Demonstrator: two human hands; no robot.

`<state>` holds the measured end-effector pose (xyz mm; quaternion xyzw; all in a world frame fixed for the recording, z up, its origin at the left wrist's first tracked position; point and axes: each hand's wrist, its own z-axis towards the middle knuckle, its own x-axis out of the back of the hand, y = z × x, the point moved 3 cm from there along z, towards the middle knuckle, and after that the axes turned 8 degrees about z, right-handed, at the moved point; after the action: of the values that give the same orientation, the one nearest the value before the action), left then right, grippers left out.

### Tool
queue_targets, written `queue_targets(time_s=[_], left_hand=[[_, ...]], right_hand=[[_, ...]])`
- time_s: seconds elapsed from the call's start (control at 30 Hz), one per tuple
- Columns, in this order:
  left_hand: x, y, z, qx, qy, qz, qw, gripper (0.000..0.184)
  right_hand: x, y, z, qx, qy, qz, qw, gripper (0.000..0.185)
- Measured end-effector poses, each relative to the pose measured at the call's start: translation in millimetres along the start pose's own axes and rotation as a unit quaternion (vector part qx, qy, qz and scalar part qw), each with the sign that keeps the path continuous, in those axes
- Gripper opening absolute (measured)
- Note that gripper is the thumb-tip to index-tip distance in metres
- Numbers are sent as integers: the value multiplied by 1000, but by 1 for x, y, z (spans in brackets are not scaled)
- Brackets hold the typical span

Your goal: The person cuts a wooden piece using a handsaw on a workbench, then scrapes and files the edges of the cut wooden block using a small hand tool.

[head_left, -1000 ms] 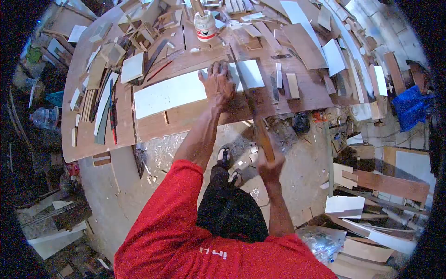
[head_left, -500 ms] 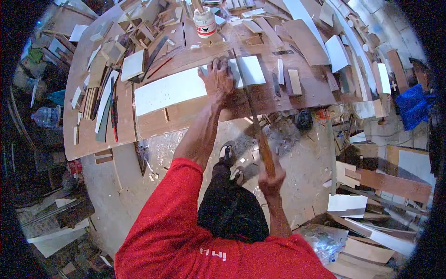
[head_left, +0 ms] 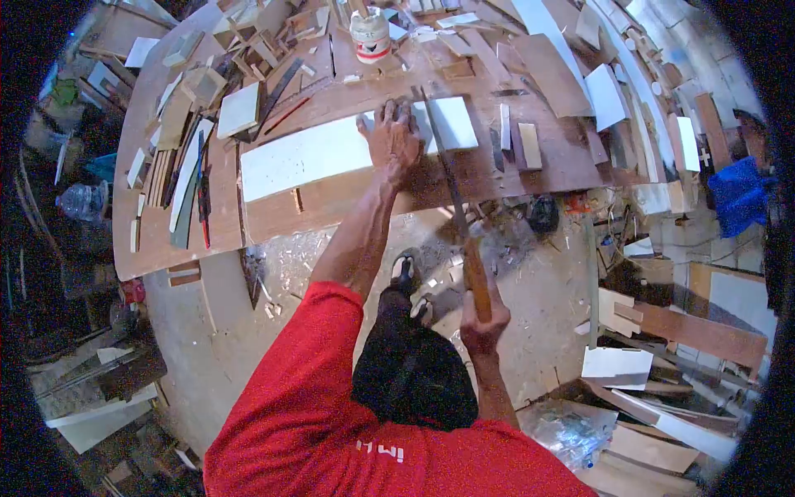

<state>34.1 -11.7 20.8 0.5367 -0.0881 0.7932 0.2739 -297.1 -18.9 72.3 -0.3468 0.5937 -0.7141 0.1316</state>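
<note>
A long white-faced board [head_left: 306, 157] lies across the front of the workbench. My left hand [head_left: 393, 142] rests flat on its top with the fingers spread. In my right hand [head_left: 484, 321], below the bench edge, is the wooden handle of a handsaw [head_left: 448, 178]. The narrow blade crosses the board just right of my left hand, its tip reaching beyond the far edge. How deep the blade sits in the board cannot be made out.
A white tub [head_left: 369, 37] stands at the back of the workbench [head_left: 273, 228]. A red pencil [head_left: 287, 114] and wood offcuts surround the board. Small scraps litter the floor [head_left: 315, 265]. A blue bag [head_left: 737, 195] and stacked boards are at the right.
The view has shifted slightly. Both hands keep their places on the board and the handsaw; the saw stays across the board with barely visible movement.
</note>
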Motion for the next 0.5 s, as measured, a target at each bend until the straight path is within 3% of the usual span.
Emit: queue_targets(time_s=[0.07, 0.13, 0.17, 0.2, 0.27, 0.4, 0.47, 0.5], left_hand=[[1, 0, 4, 21, -45, -14, 999, 47], [5, -3, 1, 9, -26, -16, 999, 49], [6, -3, -2, -6, -13, -21, 1000, 50], [2, -2, -2, -7, -13, -23, 1000, 50], [-4, -6, 1, -2, -39, 18, 999, 61], [-4, -4, 6, -2, -27, 22, 999, 63], [-5, -6, 2, 2, -72, 21, 997, 65], [-7, -7, 1, 1, -72, 24, 997, 65]], right_hand=[[-12, 8, 26, 18, 10, -23, 1000, 42], [-31, 16, 58, -149, -146, -164, 964, 46], [-30, -10, 61, -164, -130, -142, 968, 34], [-25, -8, 46, -165, -127, -143, 968, 34], [-9, -18, 14, 82, 57, 16, 995, 15], [-12, -5, 24, 115, 59, 6, 992, 9], [-33, 19, 58, 34, -57, -115, 991, 16], [-37, 16, 64, 32, -57, -113, 991, 16]])
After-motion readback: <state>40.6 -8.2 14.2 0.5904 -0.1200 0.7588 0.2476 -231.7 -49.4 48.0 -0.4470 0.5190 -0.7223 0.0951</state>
